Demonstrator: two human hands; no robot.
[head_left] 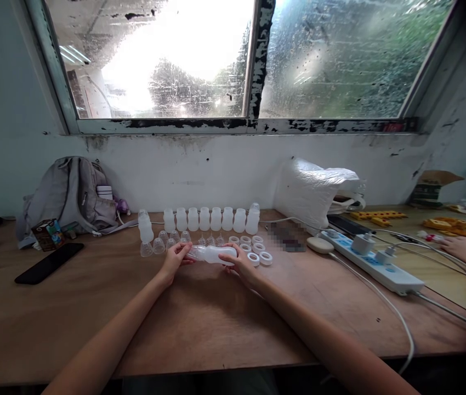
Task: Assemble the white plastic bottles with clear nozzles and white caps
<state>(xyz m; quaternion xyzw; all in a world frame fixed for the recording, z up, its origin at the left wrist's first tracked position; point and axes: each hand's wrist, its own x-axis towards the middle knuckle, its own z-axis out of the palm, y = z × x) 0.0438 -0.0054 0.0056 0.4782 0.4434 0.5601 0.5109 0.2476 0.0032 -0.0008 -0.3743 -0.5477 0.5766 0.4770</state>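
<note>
A translucent white baby bottle [215, 254] lies sideways between my hands, just above the table. My left hand [176, 259] is closed on its clear cap end, and my right hand [241, 263] is wrapped round its base. Behind it stands a row of frosted bottle bodies [204, 219], with a capped bottle [253, 218] at the right end and another capped bottle [145, 226] at the left. Several clear dome caps [159, 245] stand near my left hand. Small clear nipples [211, 240] sit behind the held bottle. White collar rings [265, 258] lie by my right hand.
A black phone [49, 263] and a small box [47, 235] lie left, before a grey backpack [70, 192]. To the right are a power strip [375, 263] with cables, a round pale device [319, 245] and a white plastic bag [311, 192]. Another person's hand [463, 249] shows far right.
</note>
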